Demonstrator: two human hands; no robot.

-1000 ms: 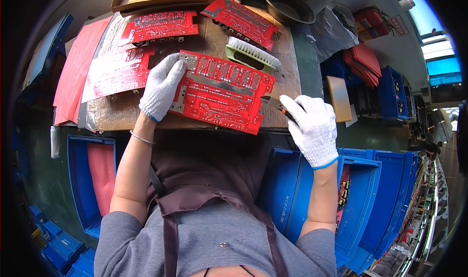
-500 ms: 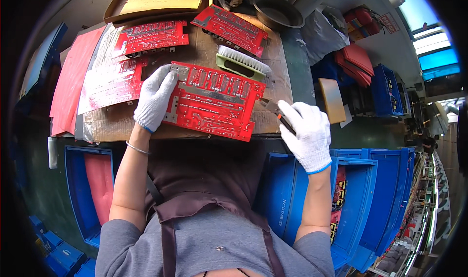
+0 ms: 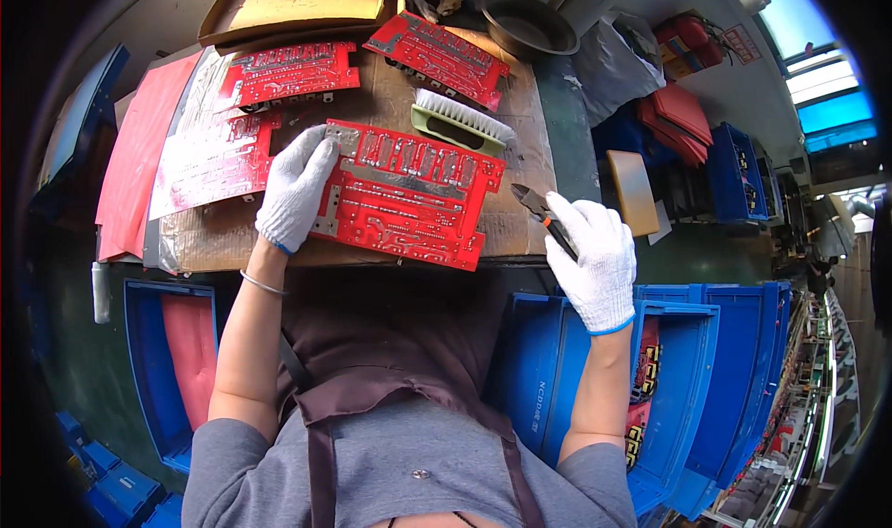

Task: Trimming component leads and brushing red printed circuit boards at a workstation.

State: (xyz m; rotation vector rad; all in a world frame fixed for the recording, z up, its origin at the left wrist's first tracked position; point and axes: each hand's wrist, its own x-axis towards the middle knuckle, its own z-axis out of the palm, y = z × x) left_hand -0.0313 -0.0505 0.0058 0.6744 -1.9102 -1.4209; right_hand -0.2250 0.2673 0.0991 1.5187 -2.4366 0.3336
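My left hand, in a white knitted glove, grips the left edge of a red circuit board. The board's soldered side faces up, tilted over the front of the table. In my gloved right hand is a pair of cutting pliers with dark jaws and an orange and black handle. Their jaws point up and left, a little apart from the board's right edge. Behind the board lies a green brush with white bristles facing away from me.
More red circuit boards rest on the cardboard-covered table. A dark round pan and a shallow cardboard box stand at the back. Blue crates flank me: one crate at left, several at right, with boards inside one.
My right hand has drawn the pliers slightly right, away from the board's edge, and the jaws now show fully. My left hand and the board have hardly moved.
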